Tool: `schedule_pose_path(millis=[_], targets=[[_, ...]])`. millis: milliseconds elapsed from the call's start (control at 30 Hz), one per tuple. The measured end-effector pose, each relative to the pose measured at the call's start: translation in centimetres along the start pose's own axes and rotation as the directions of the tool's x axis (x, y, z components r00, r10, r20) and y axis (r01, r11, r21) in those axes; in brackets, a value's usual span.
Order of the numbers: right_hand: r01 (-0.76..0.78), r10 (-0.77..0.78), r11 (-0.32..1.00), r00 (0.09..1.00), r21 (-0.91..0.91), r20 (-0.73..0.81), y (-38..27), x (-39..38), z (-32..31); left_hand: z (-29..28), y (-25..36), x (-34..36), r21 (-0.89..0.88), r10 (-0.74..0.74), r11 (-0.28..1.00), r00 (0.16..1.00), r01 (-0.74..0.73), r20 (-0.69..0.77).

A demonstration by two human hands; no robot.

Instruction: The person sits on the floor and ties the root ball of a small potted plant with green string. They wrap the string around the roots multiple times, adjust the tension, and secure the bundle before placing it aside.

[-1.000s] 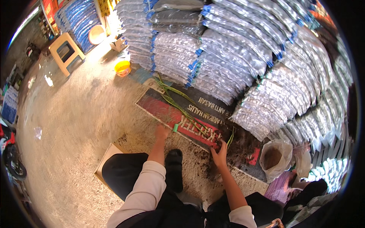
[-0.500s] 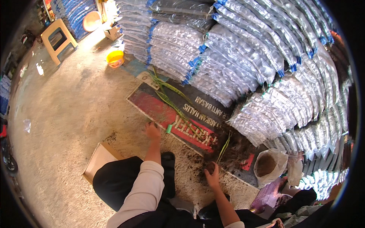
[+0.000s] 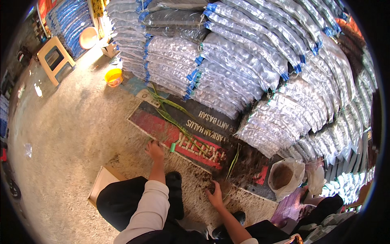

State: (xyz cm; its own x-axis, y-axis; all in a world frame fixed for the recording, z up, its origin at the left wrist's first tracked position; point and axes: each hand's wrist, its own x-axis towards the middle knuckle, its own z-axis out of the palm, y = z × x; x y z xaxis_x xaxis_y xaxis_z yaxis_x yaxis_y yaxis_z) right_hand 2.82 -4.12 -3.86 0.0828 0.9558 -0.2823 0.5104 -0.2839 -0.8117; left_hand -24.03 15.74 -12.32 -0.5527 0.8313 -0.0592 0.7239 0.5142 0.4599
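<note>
My left hand [image 3: 155,150] rests with spread fingers on the concrete at the edge of a printed red-and-black mat [image 3: 148,121], beside a small green object [image 3: 173,147]. My right hand [image 3: 214,192] is low at the mat's near edge, fingers curled around dark matter too indistinct to name, amid scattered soil [image 3: 243,175]. A separate narrow green leaf [image 3: 232,164] rises just beyond it. Long green leaves [image 3: 170,117] lie across the mat. An open translucent bag of brown material [image 3: 284,179] sits at its right end.
Stacked filled plastic sacks [image 3: 227,77] line the back and right. A yellow bucket [image 3: 113,77], a plastic stool [image 3: 55,61] and blue bundles [image 3: 69,28] are at upper left. A cardboard piece [image 3: 97,185] lies by my left knee; dark and checked cloth [image 3: 325,225] is at lower right.
My right hand has drawn back from the mat, toward me and slightly left. My left hand stays near the green object, its fingers now more visible. The view has shifted slightly.
</note>
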Motion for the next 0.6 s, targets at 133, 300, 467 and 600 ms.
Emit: schedule_pose_path(millis=[133, 300, 467, 600], targets=[[-0.019, 0.016, 0.998, 0.999, 0.061, 0.046, -0.5, 0.0, 0.3, -0.6, 0.1, 2.1, -0.16, -0.075, 0.985, 0.995, 0.063, -0.07], [0.007, -0.008, 0.998, 1.0, 0.061, 0.004, -0.5, -0.1, 0.4, -1.0, 1.6, 2.2, -0.071, 0.173, 0.985, 0.947, -0.159, 0.27], [-0.095, 0.091, 0.991, 0.995, 0.093, 0.051, -1.2, -0.4, -0.9, 0.3, 2.5, 2.0, -0.051, 0.21, 0.978, 0.917, -0.204, 0.338], [-0.068, 0.065, 0.989, 0.997, 0.134, 0.032, 1.6, -0.2, -0.3, 0.7, 2.5, 2.6, -0.035, 0.206, 0.978, 0.91, -0.207, 0.359]])
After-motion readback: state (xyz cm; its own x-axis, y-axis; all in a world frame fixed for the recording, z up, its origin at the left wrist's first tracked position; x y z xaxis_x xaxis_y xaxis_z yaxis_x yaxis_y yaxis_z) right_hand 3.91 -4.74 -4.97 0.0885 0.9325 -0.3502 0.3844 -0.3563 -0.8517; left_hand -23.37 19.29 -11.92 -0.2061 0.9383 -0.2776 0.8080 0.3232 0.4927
